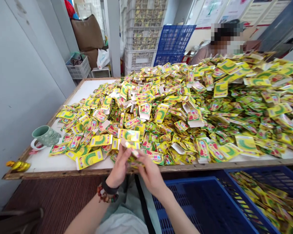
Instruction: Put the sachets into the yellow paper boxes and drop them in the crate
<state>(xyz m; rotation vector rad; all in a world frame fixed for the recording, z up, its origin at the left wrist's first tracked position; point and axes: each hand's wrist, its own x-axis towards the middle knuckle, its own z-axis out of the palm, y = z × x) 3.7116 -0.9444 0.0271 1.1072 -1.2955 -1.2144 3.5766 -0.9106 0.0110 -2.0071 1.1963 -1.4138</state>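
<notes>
Two bare hands meet over the near edge of a white table: the left hand and the right hand. Both pinch one small box between their fingers. The box is blurry, so I cannot tell just where each finger sits. It is right at the fingertips, on the far side of the hands. Its long side seems to slant, from far left to near right. The left thumb is by the middle, and the right fingers are at the near right end, so neither hand is clearly closer. Something yellow and green shows under it, too blurry to name. Just past the hands is a big heap of yellow boxes and small shiny packets. One blue crate sits below, beside the right arm.
</notes>
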